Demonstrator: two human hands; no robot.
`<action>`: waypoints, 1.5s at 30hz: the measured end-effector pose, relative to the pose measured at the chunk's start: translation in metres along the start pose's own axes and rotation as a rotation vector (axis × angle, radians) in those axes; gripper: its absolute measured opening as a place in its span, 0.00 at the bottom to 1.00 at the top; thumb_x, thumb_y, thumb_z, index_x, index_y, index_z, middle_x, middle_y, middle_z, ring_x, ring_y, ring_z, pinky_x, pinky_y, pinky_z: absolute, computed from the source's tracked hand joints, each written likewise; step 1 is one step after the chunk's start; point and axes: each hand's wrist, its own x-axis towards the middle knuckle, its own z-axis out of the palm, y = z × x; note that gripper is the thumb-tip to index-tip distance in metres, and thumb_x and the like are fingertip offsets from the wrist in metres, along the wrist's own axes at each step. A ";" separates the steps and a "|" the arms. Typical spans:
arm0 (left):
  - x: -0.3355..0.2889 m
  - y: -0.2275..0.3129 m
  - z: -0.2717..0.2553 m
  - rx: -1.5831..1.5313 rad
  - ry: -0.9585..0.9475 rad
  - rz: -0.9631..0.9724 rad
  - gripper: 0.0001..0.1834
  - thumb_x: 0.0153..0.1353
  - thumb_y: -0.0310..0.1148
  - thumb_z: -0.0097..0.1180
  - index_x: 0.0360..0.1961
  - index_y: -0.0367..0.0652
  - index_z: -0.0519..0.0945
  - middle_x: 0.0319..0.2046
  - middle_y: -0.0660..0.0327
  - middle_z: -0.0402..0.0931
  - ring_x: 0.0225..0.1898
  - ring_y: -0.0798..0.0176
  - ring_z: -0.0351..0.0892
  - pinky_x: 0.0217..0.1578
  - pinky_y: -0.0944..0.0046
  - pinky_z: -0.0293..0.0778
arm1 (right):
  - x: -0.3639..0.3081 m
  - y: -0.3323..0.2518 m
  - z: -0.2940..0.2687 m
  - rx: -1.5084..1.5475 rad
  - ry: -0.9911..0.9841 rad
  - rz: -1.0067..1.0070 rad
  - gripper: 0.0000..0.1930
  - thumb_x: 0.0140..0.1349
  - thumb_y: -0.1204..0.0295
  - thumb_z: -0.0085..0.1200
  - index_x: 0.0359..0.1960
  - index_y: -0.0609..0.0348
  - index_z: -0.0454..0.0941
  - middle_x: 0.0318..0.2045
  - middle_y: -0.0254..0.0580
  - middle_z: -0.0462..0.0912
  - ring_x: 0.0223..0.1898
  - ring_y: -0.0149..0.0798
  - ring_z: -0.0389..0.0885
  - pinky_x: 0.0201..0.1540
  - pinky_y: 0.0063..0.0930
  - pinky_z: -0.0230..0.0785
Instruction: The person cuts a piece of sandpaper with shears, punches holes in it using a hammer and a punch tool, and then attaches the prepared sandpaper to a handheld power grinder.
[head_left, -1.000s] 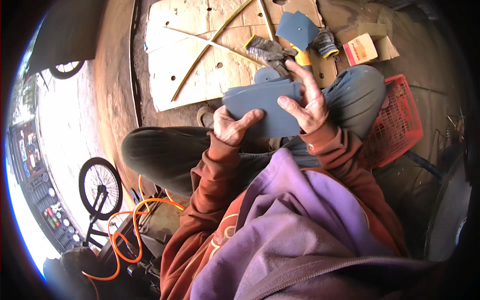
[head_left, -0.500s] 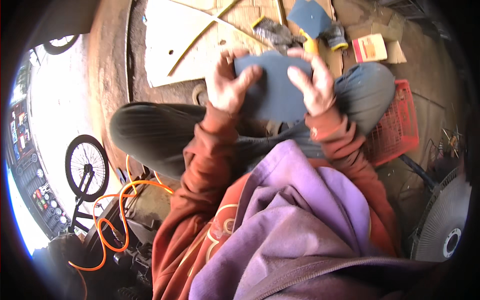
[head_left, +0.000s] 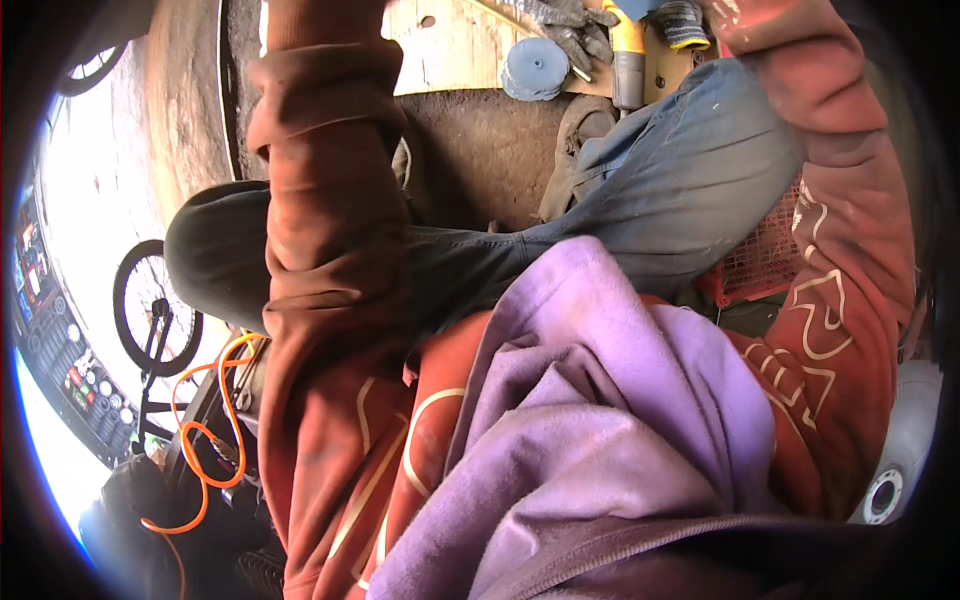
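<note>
Both of my arms reach up past the top edge in rust-red sleeves, and neither hand shows. My left sleeve rises straight at the left of the board. At the top right, my right sleeve bends inward, its cuff cut off by the edge. Between them a round blue-grey disc with a small centre hole lies on the near edge of the wooden board. Just right of it is a yellow and grey power tool, with part of another blue-grey piece above it. What my hands touch is hidden.
Grey work gloves lie by the tool, another glove to its right. My crossed legs are below. A red crate and a fan stand right; an orange hose and bicycle wheel are left.
My hands, which held a blue-grey sheet over my lap, have gone up out of view. The round disc now shows on the board. The view has shifted, and the box has left it.
</note>
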 end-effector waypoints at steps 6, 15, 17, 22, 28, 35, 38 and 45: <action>0.012 -0.106 -0.031 0.006 0.001 0.030 0.14 0.55 0.27 0.60 0.44 0.36 0.78 0.33 0.62 0.78 0.32 0.64 0.76 0.34 0.65 0.74 | 0.006 0.081 -0.002 -0.002 -0.184 0.032 0.16 0.65 0.66 0.54 0.48 0.65 0.75 0.32 0.45 0.80 0.24 0.36 0.80 0.23 0.30 0.75; -0.075 -0.176 -0.021 0.042 0.308 -0.331 0.19 0.54 0.24 0.59 0.47 0.34 0.73 0.40 0.54 0.79 0.41 0.61 0.78 0.46 0.60 0.75 | -0.004 0.149 -0.020 -0.360 -0.146 0.705 0.25 0.65 0.63 0.53 0.57 0.61 0.60 0.34 0.46 0.80 0.19 0.34 0.78 0.17 0.25 0.74; -0.082 -0.195 -0.030 0.022 0.350 -0.306 0.19 0.53 0.24 0.58 0.48 0.34 0.72 0.40 0.54 0.78 0.41 0.61 0.78 0.47 0.60 0.75 | -0.010 0.163 -0.006 -0.288 -0.171 0.706 0.27 0.64 0.59 0.54 0.58 0.58 0.60 0.33 0.44 0.80 0.20 0.34 0.79 0.17 0.24 0.74; -0.091 -0.187 -0.065 0.293 0.273 -0.322 0.21 0.53 0.30 0.55 0.49 0.35 0.70 0.40 0.45 0.77 0.43 0.48 0.77 0.49 0.53 0.73 | -0.029 0.175 0.018 -0.288 -0.333 0.806 0.25 0.64 0.53 0.55 0.53 0.54 0.62 0.31 0.42 0.81 0.23 0.35 0.82 0.19 0.27 0.76; -0.147 -0.180 -0.068 0.794 0.430 -0.504 0.25 0.57 0.38 0.49 0.56 0.39 0.67 0.46 0.40 0.76 0.48 0.38 0.76 0.52 0.47 0.72 | -0.044 0.210 0.033 -0.236 -0.280 0.957 0.14 0.60 0.68 0.48 0.46 0.49 0.61 0.39 0.52 0.77 0.25 0.53 0.82 0.20 0.44 0.78; -0.173 -0.242 -0.087 0.550 0.305 -0.885 0.29 0.50 0.35 0.57 0.55 0.43 0.68 0.51 0.41 0.74 0.54 0.40 0.74 0.52 0.50 0.72 | -0.127 0.246 0.071 -0.388 0.047 1.126 0.17 0.63 0.74 0.47 0.53 0.52 0.61 0.47 0.57 0.73 0.38 0.64 0.79 0.24 0.58 0.81; -0.191 -0.294 -0.129 0.729 0.316 -0.907 0.32 0.46 0.36 0.66 0.54 0.43 0.72 0.53 0.46 0.75 0.55 0.44 0.74 0.56 0.53 0.72 | -0.145 0.289 0.097 -0.367 -0.012 1.256 0.16 0.65 0.73 0.49 0.55 0.54 0.70 0.51 0.49 0.73 0.48 0.54 0.76 0.31 0.53 0.83; -0.222 -0.294 -0.181 1.156 0.306 -1.073 0.34 0.42 0.44 0.70 0.51 0.39 0.78 0.48 0.48 0.78 0.53 0.47 0.77 0.55 0.55 0.73 | -0.179 0.336 0.124 -0.386 -0.214 1.163 0.28 0.60 0.70 0.58 0.62 0.50 0.63 0.58 0.46 0.71 0.50 0.49 0.77 0.39 0.39 0.82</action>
